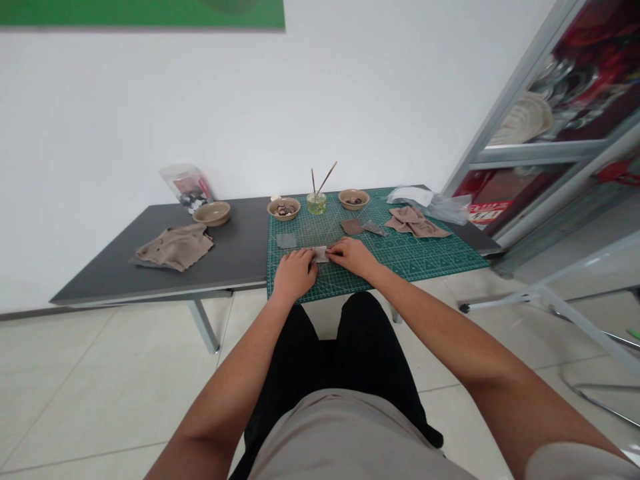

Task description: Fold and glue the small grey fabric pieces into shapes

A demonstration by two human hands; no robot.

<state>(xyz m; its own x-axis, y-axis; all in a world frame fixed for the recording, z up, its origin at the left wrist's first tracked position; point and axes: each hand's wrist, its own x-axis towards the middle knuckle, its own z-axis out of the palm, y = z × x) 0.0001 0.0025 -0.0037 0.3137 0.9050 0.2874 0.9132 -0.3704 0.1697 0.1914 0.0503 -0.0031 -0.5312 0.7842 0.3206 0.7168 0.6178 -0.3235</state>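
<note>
Both of my hands are at the front of a green cutting mat [410,257], around a small pale rectangular piece [321,254] that looks like cloth or paper. My left hand [296,272] is closed at its left end, thumb and fingers together. On the other end, my right hand [351,256] pinches the edge between thumb and fingertips. A translucent grey square [287,241] lies just beyond my left hand. Past my right hand are a brown square patch [351,227] and a small clear packet [374,229]. My fingers cover part of the pale piece.
Along the back stand a bowl of dark round pieces [283,209], a glass jar with two sticks [317,203] and another bowl [354,199]. Brown cloth [415,221] and plastic bags [447,207] lie right; folded cloth [176,247], a bowl [212,214] and a clear tub [187,188] left.
</note>
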